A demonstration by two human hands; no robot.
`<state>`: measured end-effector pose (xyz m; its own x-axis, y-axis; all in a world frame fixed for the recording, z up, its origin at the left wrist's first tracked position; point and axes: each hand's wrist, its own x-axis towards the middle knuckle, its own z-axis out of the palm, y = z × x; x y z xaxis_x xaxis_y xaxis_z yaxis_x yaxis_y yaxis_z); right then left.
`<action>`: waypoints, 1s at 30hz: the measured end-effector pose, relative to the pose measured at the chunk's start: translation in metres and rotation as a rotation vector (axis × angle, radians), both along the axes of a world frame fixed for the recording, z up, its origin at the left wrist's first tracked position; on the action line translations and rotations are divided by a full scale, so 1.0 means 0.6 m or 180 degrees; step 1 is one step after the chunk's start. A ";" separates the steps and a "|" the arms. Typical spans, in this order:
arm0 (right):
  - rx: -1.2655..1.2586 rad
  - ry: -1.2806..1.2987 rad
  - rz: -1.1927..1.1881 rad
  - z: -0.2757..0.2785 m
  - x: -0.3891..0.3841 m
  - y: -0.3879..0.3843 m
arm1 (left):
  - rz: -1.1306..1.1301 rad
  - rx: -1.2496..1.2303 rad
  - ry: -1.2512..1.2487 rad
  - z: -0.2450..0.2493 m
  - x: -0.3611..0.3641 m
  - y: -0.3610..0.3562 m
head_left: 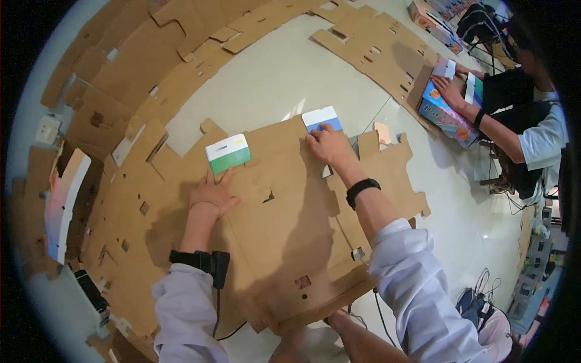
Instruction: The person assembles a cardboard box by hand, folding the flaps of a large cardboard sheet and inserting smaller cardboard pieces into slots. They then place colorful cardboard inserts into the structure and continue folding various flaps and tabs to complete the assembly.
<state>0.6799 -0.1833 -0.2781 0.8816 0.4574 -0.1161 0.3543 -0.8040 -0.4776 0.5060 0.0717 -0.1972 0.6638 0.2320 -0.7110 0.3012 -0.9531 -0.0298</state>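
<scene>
A large flat brown cardboard piece (284, 218) with cut slots lies in front of me. At its upper left is a white and green flap (229, 153), and my left hand (212, 196) rests just below it, fingers spread on the cardboard. At the upper right is a white and blue flap (321, 117). My right hand (330, 147) touches its lower edge with bent fingers; whether they pinch it is hard to see.
Further flattened cardboard (127, 218) spreads on the left and along the back. At the right, another person (526, 133) handles a colourful box (448, 112). A black cable (382, 314) runs near my legs. A bag (475, 305) lies at the lower right.
</scene>
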 end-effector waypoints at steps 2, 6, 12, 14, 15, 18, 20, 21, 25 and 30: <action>0.0656 0.0633 0.0123 0.030 0.012 -0.031 | -0.0043 -0.0117 0.0013 0.010 -0.009 0.002; 0.1080 0.0172 -0.0515 0.089 -0.048 -0.152 | -0.0009 -0.0279 -0.0792 -0.012 -0.138 -0.023; 0.0020 0.0006 -0.0743 0.028 -0.043 -0.332 | -0.0291 0.0080 -0.2120 -0.106 -0.258 -0.053; 0.0066 -0.0010 -0.0804 0.020 -0.007 -0.309 | -0.0357 0.0063 -0.2210 -0.099 -0.254 -0.049; -0.0014 -0.0377 -0.0584 0.021 0.005 -0.290 | -0.0417 0.0065 -0.2150 -0.093 -0.254 -0.045; -0.0550 -0.0699 -0.0083 0.057 0.034 -0.221 | -0.0598 0.0047 -0.2090 -0.089 -0.237 -0.031; -0.1305 0.0267 0.0081 0.094 0.037 -0.189 | -0.0688 -0.0018 -0.2085 -0.099 -0.235 -0.015; -0.1469 0.0357 -0.0139 0.092 0.033 -0.189 | -0.0702 -0.0035 -0.2045 -0.099 -0.233 -0.011; -0.1817 -0.0067 0.0240 0.046 -0.078 -0.255 | -0.0839 -0.0107 -0.1923 -0.096 -0.221 0.007; -0.1652 -0.0911 0.0359 0.052 -0.174 -0.271 | -0.1043 -0.0183 -0.1663 -0.083 -0.195 0.018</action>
